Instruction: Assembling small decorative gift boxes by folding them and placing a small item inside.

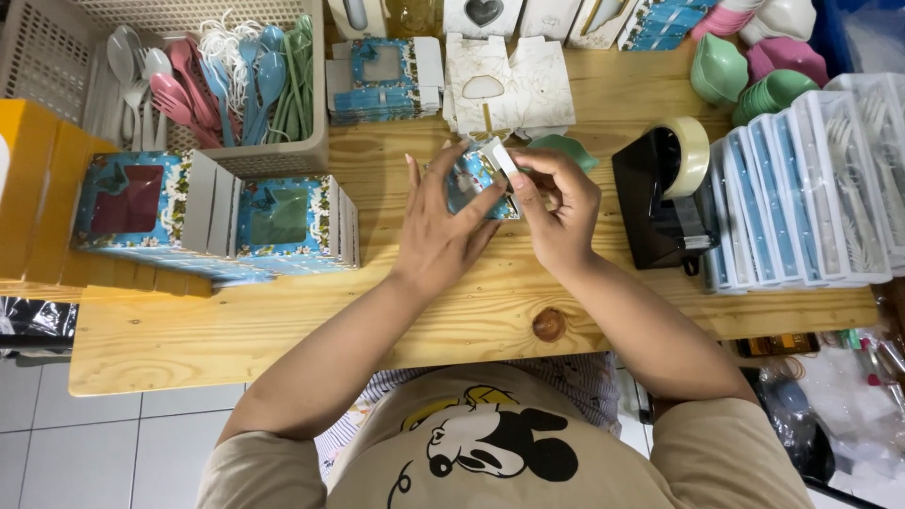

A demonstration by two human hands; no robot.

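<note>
Both hands hold a small blue patterned gift box (476,176) over the middle of the wooden table (311,320). My left hand (441,221) cups the box from the left and below. My right hand (558,209) grips its right side, thumb and fingers pressing a white flap at the top. A green plastic piece (566,149) lies just behind the box, partly hidden by my right hand.
Stacked blue window boxes (212,219) lie at the left. A beige basket (170,85) holds coloured plastic spoons and forks. A black tape dispenser (667,193) stands right of my hands, with rows of filled boxes (801,188) beyond. Flat box blanks (509,90) lie behind.
</note>
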